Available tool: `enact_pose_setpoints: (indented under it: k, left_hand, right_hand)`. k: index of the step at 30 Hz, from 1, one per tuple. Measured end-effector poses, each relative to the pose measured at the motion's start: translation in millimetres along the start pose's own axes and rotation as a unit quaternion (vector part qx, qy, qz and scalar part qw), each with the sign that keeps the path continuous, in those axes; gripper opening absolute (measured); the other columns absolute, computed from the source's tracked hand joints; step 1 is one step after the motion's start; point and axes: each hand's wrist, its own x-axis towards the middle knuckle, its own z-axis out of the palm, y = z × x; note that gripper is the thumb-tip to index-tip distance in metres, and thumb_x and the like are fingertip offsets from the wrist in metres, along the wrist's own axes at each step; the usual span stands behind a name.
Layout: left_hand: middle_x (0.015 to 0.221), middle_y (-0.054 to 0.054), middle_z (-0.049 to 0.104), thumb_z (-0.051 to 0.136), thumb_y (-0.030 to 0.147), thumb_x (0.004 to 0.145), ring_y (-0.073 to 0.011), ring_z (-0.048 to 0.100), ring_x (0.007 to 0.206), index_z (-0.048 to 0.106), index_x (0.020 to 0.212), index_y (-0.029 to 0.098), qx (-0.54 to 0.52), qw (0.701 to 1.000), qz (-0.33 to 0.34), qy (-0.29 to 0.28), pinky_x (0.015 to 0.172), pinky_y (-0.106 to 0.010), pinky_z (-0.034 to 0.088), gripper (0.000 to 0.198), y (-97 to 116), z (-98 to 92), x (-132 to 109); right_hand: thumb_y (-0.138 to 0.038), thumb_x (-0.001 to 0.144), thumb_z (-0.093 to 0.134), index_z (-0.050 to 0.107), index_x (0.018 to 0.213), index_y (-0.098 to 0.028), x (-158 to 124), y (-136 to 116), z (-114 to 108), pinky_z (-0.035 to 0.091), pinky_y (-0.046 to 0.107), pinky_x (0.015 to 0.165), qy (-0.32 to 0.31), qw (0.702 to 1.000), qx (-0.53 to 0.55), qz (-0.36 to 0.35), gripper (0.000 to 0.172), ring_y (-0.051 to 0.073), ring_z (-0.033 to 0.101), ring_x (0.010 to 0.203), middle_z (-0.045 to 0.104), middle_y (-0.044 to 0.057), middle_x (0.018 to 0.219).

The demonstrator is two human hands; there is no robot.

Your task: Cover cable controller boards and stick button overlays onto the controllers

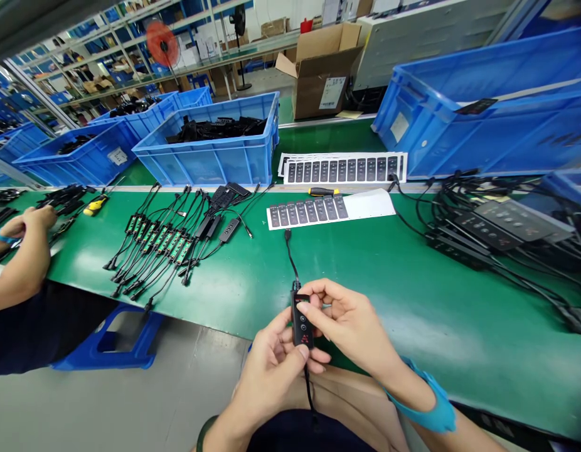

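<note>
My left hand (281, 358) is closed around the lower part of a small black in-line cable controller (303, 328), just over the table's front edge. A dark label with button marks and red print lies along the controller's face. My right hand (344, 317) is closed at the upper end, thumb and fingers pinching the label's top edge. One cable (292, 256) runs from the controller's top to a plug on the table; another hangs from its bottom end. Beyond my hands lies a label sheet (368, 204) with dark labels on its left part and bare backing at the right.
More label sheets (344, 168) and a yellow-black screwdriver (323, 191) lie behind. Controllers with exposed green boards (163, 242) are left; a pile of labelled controllers (502, 229) is right. Blue bins (208, 157) line the back. A co-worker's hands (31, 220) are at far left.
</note>
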Motion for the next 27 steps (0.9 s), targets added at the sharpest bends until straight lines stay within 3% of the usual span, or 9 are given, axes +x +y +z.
enact_pose_setpoints:
  k: [6,11,14,16,19,21,22,24,27]
  left_hand:
    - [0.086,-0.009,0.071,0.072,0.042,0.084,-0.0131,0.066,0.07,0.047,0.138,0.01,0.026,1.0,0.005,0.012,0.073,-0.025,0.054,0.068,-2,0.1,1]
    - [0.096,-0.012,0.071,0.075,0.043,0.08,-0.0168,0.069,0.076,0.051,0.135,0.013,0.014,0.999,0.018,0.044,0.072,-0.027,0.056,0.067,-6,-0.7,2]
    - [0.097,-0.011,0.071,0.079,0.04,0.076,-0.015,0.069,0.074,0.057,0.128,0.013,-0.013,0.999,0.013,0.035,0.067,-0.024,0.055,0.062,-3,-0.6,3]
    - [0.095,-0.01,0.071,0.084,0.036,0.072,-0.013,0.068,0.071,0.061,0.122,0.013,-0.028,1.0,-0.004,0.01,0.065,-0.022,0.055,0.059,-1,-0.5,4]
    - [0.076,-0.006,0.07,0.085,0.038,0.07,-0.0107,0.066,0.062,0.068,0.105,0.009,-0.034,0.999,-0.021,0.005,0.06,-0.019,0.053,0.049,-1,-1.2,7]
    - [0.064,-0.005,0.068,0.082,0.042,0.073,-0.0089,0.063,0.055,0.069,0.095,0.007,-0.029,0.999,-0.022,0.013,0.056,-0.017,0.052,0.043,-2,-1.9,9]
    - [0.063,-0.005,0.068,0.08,0.044,0.075,-0.0082,0.062,0.052,0.07,0.093,0.007,-0.028,0.999,-0.022,0.013,0.054,-0.017,0.051,0.043,-3,-2.1,10]
    - [0.069,-0.007,0.07,0.079,0.045,0.076,-0.008,0.062,0.052,0.07,0.098,0.006,-0.034,0.999,-0.023,0.009,0.053,-0.017,0.051,0.046,-5,-2.2,11]
    - [0.077,-0.009,0.073,0.081,0.047,0.073,-0.0092,0.064,0.053,0.069,0.104,0.008,-0.051,0.998,-0.03,0.019,0.052,-0.018,0.052,0.052,-6,-1.7,12]
  right_hand:
    - [-0.03,0.083,0.061,0.063,0.09,-0.017,1,3,3,0.044,0.019,0.044,0.021,0.998,-0.062,-0.019,0.015,0.009,0.048,0.05,0.05,-0.003,0.064]
    - [-0.029,0.076,0.068,0.045,0.125,-0.021,5,6,-2,0.048,0.02,0.048,0.044,0.998,-0.05,-0.006,0.054,0.011,0.05,0.059,0.051,-0.004,0.076]
    - [-0.026,0.068,0.074,0.044,0.129,-0.022,5,3,-7,0.048,0.02,0.05,-0.062,0.996,-0.026,0.05,0.069,0.01,0.052,0.065,0.053,0.001,0.094]
    - [-0.022,0.065,0.074,0.039,0.135,-0.023,3,0,-6,0.048,0.021,0.05,-0.139,0.986,0.008,0.09,0.078,0.01,0.053,0.062,0.054,0.0,0.094]
    - [-0.023,0.068,0.072,0.051,0.118,-0.019,2,0,-1,0.047,0.021,0.057,-0.138,0.989,0.016,0.059,0.054,0.01,0.054,0.066,0.052,-0.003,0.082]
    - [-0.034,0.076,0.069,0.055,0.096,-0.018,4,2,2,0.043,0.02,0.053,-0.114,0.993,0.004,0.036,0.03,0.01,0.05,0.061,0.05,-0.003,0.074]
    - [-0.041,0.081,0.063,0.054,0.088,-0.018,5,3,3,0.04,0.02,0.049,-0.106,0.994,-0.003,0.038,0.026,0.009,0.048,0.056,0.049,-0.004,0.069]
    - [-0.052,0.09,0.049,0.053,0.077,-0.018,8,6,3,0.036,0.021,0.046,-0.081,0.996,-0.013,0.045,0.037,0.009,0.044,0.05,0.048,-0.004,0.062]
    - [-0.057,0.094,0.036,0.057,0.074,-0.016,9,6,-1,0.042,0.023,0.053,-0.055,0.998,-0.019,0.023,0.05,0.012,0.05,0.057,0.052,0.0,0.062]
